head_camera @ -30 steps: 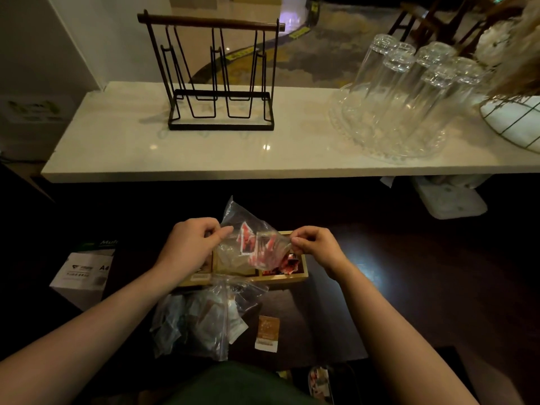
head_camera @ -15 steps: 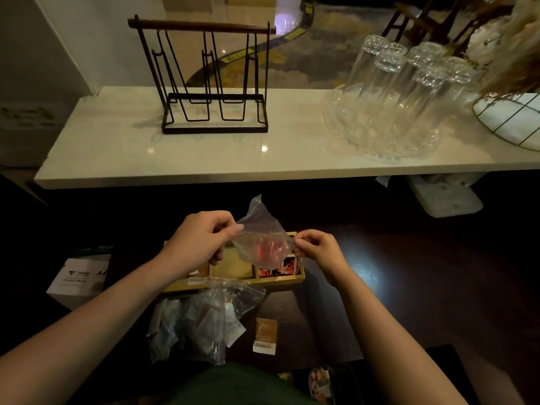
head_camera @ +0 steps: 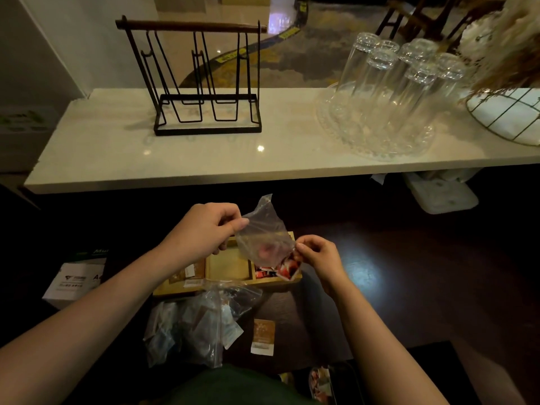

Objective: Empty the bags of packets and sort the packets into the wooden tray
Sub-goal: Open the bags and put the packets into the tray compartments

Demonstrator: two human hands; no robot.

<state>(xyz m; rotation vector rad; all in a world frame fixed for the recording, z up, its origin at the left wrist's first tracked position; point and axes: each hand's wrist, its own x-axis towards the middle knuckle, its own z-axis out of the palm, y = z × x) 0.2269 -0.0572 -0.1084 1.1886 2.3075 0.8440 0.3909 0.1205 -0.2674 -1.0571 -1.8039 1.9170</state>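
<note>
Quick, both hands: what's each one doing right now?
Left hand: pinches the clear bag at its upper edge.
Right hand: pinches the same bag's lower right edge, over the tray.

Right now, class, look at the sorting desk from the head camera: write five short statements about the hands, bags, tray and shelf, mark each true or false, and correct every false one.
1. Both hands hold the clear bag above the wooden tray. True: left hand and right hand each pinch an edge.
2. Red packets lie in the tray's right compartment. True.
3. The tray's middle compartment is packed with red packets. False: it shows only bare wood.
4. A second bag of packets lies in front of the tray, nearer the person. True.
5. The glasses on the shelf stand mouth up. False: they stand upside down on a glass plate.
</note>
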